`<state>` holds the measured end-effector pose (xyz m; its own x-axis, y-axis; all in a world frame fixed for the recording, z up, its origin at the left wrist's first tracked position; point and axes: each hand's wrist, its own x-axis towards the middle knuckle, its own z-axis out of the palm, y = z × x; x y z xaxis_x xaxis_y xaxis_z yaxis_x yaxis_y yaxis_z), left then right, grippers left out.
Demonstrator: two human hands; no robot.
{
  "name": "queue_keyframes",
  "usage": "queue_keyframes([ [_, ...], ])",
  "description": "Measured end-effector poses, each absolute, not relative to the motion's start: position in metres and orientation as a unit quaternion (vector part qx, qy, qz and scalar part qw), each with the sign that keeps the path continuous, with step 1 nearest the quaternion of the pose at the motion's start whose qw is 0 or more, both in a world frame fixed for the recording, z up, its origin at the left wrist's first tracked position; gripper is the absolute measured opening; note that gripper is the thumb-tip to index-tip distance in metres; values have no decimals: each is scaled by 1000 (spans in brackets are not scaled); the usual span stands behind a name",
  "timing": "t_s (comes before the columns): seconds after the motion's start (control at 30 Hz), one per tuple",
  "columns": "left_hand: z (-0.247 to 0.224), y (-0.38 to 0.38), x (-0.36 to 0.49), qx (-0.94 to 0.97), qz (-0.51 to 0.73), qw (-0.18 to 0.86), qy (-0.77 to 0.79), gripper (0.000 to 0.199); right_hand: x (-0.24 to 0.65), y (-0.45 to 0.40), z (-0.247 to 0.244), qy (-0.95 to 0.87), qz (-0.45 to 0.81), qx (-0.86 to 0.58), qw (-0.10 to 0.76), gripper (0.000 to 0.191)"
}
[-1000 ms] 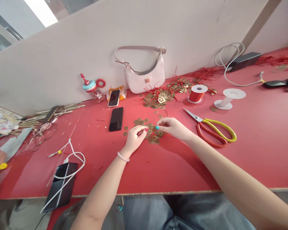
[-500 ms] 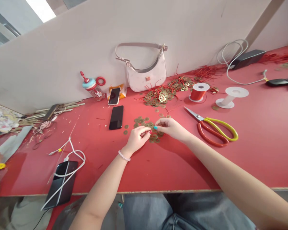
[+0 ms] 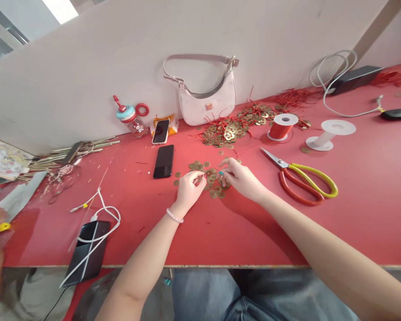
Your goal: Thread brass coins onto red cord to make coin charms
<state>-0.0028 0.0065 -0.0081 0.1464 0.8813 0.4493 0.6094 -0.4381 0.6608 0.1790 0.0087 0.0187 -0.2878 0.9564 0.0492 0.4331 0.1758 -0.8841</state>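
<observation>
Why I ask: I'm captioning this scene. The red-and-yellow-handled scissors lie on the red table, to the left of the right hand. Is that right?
Not quite. The red-and-yellow-handled scissors do lie on the red table, but to the right of the right hand, as the head view shows.

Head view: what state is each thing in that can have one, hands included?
Loose coins: scattered
Left hand: fingers curled at the coins, hold unclear
Right hand: fingers bent near them, hold unclear
Scissors: lying flat, blades closed
Red thread spool: upright, wound
White spool: upright, core bare
Black phone: lying flat, screen dark
White-edged phone: screen dark
Handbag: upright by the wall
Cup: upright, lid on
</observation>
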Motion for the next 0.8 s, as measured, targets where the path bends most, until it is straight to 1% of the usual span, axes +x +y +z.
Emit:
queue_keyframes([
  [0.1, -9, 7, -3, 740, 414, 154, 508, 12, 178, 7, 20, -698, 402, -499, 319, 3],
  [0.23, -9, 7, -3, 745, 412, 147, 504, 12, 177, 4, 23, -708, 413, -491, 295, 8],
  [0.4, -8, 6, -2, 752, 405, 136, 502, 12, 175, 2, 22, -713, 394, -497, 300, 9],
  [0.57, -10, 6, -3, 759, 395, 128, 502, 12, 174, 2, 21, -709, 388, -515, 286, 6],
  [0.8, -12, 5, -2, 770, 392, 139, 485, 13, 172, 2, 17, -703, 392, -509, 305, 9],
])
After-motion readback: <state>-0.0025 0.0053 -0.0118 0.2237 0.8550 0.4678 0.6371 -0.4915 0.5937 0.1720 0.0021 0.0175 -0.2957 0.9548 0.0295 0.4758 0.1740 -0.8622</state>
